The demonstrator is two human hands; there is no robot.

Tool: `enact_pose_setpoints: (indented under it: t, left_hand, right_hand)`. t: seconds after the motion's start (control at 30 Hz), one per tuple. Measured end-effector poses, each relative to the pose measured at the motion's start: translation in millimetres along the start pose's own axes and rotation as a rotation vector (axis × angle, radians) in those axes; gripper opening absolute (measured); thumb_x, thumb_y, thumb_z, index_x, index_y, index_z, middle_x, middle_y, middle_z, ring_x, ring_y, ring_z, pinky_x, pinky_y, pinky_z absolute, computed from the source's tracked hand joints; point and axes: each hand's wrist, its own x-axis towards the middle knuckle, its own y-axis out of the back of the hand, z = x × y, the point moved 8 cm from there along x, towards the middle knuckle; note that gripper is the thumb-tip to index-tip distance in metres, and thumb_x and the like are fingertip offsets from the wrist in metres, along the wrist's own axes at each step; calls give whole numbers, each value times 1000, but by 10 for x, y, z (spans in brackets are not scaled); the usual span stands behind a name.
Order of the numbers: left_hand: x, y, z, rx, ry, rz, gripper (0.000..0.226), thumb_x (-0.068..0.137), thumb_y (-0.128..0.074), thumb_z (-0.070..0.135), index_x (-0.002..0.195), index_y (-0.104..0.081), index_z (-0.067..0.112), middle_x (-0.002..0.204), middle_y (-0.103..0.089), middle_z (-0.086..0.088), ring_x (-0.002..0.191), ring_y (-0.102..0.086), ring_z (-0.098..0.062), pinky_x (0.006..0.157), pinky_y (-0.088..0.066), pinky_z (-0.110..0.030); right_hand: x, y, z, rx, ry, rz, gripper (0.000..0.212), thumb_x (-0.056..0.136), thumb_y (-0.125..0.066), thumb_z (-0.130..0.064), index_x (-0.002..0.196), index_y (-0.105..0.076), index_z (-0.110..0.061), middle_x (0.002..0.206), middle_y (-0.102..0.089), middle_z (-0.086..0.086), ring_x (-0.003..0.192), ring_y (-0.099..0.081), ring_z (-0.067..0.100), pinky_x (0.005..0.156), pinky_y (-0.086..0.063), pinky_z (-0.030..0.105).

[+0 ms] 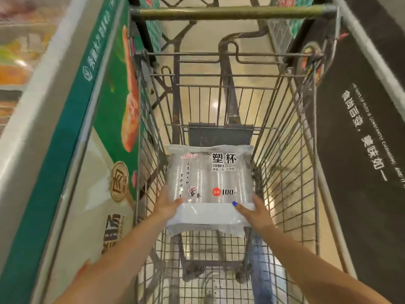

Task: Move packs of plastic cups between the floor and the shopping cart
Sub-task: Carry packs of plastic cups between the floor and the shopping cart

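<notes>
A clear pack of plastic cups (209,178) with black lettering and a red "100" mark hangs inside the wire shopping cart (291,163). My left hand (167,204) grips its near left corner with the thumb on top. My right hand (255,210) grips the near right corner, its thumb with a blue nail lying on the pack's white band. The pack is above the cart's wire floor, and I cannot tell whether its far end touches the floor.
A freezer cabinet with a green and white printed side (98,132) stands close on the left. A black cabinet with white lettering (359,137) stands close on the right. The cart's handle bar (232,13) is at the far end. Beige floor shows through the wires.
</notes>
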Motion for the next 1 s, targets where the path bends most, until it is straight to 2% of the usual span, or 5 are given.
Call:
enact_pose_setpoints:
  t: [0.27, 0.43, 0.63, 0.8, 1.0]
  left_hand:
    - [273, -20, 164, 166, -60, 48, 76, 96, -58, 20, 155, -10, 19, 159, -25, -3, 145, -25, -26, 118, -20, -38]
    - [-137, -9, 769, 567, -488, 96, 69, 96, -52, 41, 154, -22, 20, 160, -21, -2, 147, -21, -20, 119, -22, -39]
    - [-976, -215, 1856, 1218, -904, 116, 65, 96, -33, 61, 153, -14, 36, 163, -6, 3, 150, -10, -23, 121, -14, -45]
    - [-2025, -581, 2667, 1361, -1218, 158, 75, 87, -39, 73, 151, -21, 38, 161, -19, 2, 144, -25, -25, 118, -20, -49]
    - [-3580, -1680, 3103, 1416, -1553, 101, 90, 74, -39, 85, 148, -27, 35, 156, -30, -1, 140, -33, -25, 111, -32, -47]
  right_hand:
    - [233, -52, -111, -77, 56, 55, 60, 83, -75, -39, 134, -48, -23, 114, -62, -3, 97, -60, 16, 81, -47, 30]
    - [-66, 126, -634, -266, 314, 142, 83, 70, -82, -48, 140, -40, -35, 133, -53, -10, 122, -52, 16, 101, -47, 42]
    - [-804, 695, -1351, -788, 540, 298, 95, 84, -51, -71, 157, -10, -25, 164, -7, -1, 151, -3, 21, 122, -3, 39]
    - [-1643, 1427, -1466, -947, 552, 337, 105, 76, -35, -85, 155, 6, -31, 165, 4, -1, 151, 5, 24, 123, -4, 46]
    - [-3157, 2892, -886, -928, 520, 631, 111, 65, -32, -90, 155, -1, -33, 164, -6, -5, 152, -4, 23, 123, -7, 44]
